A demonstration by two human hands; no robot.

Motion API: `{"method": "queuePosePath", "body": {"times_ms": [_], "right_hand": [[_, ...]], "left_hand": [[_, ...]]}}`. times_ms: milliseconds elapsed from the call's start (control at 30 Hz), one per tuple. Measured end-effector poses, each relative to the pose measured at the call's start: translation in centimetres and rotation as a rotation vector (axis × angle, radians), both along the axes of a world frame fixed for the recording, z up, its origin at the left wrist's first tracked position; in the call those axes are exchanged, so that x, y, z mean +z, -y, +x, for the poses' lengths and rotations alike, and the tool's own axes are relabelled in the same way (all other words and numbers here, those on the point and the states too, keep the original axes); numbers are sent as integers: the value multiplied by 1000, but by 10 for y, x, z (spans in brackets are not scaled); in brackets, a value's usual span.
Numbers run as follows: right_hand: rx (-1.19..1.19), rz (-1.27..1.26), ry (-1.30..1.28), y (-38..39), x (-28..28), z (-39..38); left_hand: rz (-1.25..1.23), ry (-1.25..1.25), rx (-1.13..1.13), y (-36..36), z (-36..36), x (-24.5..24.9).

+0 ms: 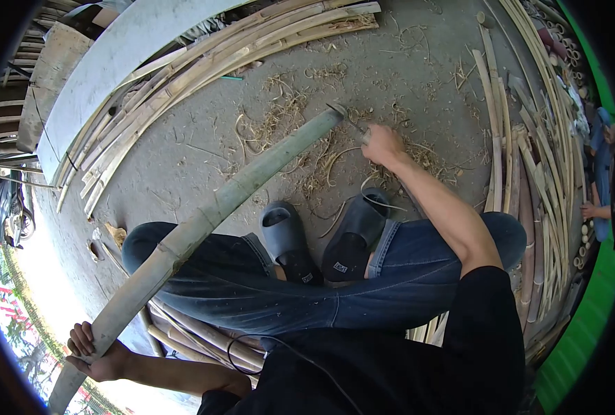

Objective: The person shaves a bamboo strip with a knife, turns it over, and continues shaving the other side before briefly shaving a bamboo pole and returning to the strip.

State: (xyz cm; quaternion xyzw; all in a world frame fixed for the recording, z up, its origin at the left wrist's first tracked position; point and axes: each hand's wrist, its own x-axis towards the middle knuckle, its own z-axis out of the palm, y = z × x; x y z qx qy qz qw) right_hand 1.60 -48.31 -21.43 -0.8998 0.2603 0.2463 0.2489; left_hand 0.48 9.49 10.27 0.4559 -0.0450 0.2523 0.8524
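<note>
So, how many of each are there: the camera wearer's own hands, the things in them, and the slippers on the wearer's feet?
Left hand and right hand: 2
Held bamboo piece: 1
Slim tool: 1
Left slipper and right slipper: 2
Total: 6

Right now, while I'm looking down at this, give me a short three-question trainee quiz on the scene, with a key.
1. Which item does the left hand grip?
a) a sandal
b) the long bamboo pole
c) a coil of rope

2. True or false: the right hand, holding a bladed tool, is at the same end of the pole as the left hand.

3. Fill in: curled ____ lie scattered on the floor in front of the sandals.

Key: 1. b; 2. false, near the opposite end; 3. shavings.
</note>
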Motion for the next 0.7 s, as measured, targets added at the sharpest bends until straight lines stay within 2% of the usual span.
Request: {"method": "queuePosePath", "body": {"times_ms": [100, 167, 300, 367, 467, 500, 600, 667, 700], "right_hand": [[41, -66, 80, -25, -4, -4], [24, -54, 57, -10, -12, -1], [34, -96, 105, -22, 3, 14], [0, -20, 9, -33, 16, 6], [53, -84, -40, 9, -16, 17], [29, -70, -74, -4, 0, 20], [14, -56, 13, -31, 17, 7], [-30, -90, 33, -6, -6, 8], [-15, -98, -38, -3, -3, 17]], "left_hand": [[2, -10, 24, 1, 0, -1], [12, -42, 81, 3, -1, 0], [42, -14, -9, 1, -2, 2], [32, -54, 11, -1, -4, 2], [38, -33, 81, 14, -2, 2], [78, -44, 130, 20, 1, 5], [43, -55, 140, 17, -1, 2], [60, -73, 164, 17, -5, 1], [75, -81, 187, 16, -1, -1]]}}
